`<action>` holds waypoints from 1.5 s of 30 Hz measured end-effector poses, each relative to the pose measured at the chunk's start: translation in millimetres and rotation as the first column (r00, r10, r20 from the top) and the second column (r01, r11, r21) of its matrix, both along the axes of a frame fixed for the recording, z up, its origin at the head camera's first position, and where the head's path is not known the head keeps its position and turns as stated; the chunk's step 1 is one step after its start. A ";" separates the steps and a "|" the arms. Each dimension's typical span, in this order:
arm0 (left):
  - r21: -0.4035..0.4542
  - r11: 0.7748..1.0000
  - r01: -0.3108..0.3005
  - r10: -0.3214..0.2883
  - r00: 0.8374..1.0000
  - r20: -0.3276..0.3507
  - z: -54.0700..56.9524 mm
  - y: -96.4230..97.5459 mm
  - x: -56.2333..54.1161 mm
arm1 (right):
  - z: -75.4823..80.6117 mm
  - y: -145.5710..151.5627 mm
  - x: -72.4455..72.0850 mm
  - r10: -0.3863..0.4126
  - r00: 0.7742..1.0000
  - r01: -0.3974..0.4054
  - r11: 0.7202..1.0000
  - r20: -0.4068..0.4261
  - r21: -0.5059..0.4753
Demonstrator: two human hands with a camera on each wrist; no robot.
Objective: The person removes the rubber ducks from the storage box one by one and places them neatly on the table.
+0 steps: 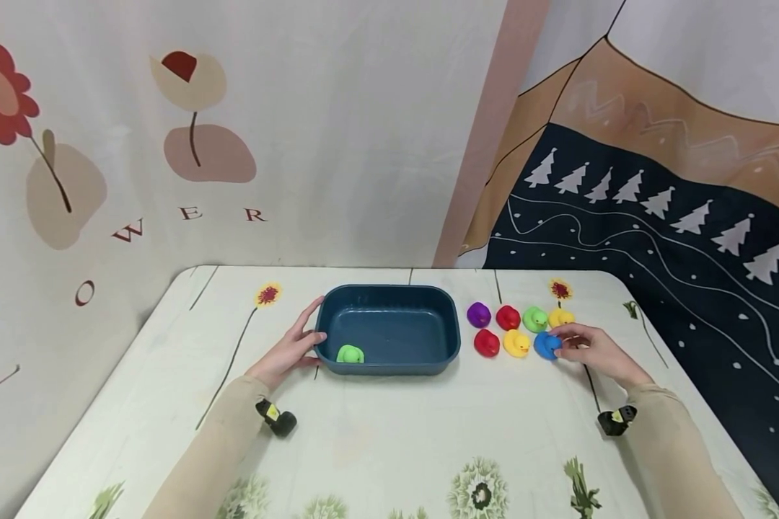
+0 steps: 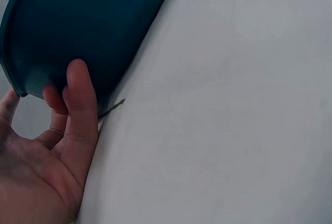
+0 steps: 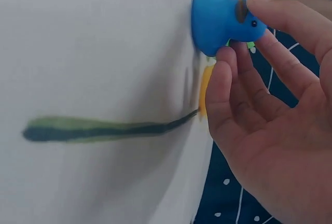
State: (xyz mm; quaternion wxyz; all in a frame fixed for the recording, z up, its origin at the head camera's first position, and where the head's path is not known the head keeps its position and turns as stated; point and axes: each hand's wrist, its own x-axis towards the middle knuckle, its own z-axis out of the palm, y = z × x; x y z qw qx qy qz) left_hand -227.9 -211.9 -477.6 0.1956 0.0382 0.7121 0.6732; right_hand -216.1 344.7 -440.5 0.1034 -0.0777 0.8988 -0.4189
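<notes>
A dark blue rectangular tub stands on the table, with a green rubber duck inside at its near left corner. My left hand grips the tub's left end, one fingertip over the rim. In the left wrist view its fingers lie against the tub's wall. My right hand holds a blue rubber duck at the right end of the near row. The right wrist view shows fingertips at the blue duck's head and others under its side.
Beside the tub's right side sit two rows of ducks: purple, red, green and yellow behind, red and yellow in front. A flower-printed cloth covers the table; printed curtains hang behind.
</notes>
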 end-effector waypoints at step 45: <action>0.009 1.000 -0.001 0.001 1.000 -0.013 3.2 0.6 2.2 | 28.5 -70.9 -25.6 0.111 0.992 -0.117 0.986 -0.055 -0.119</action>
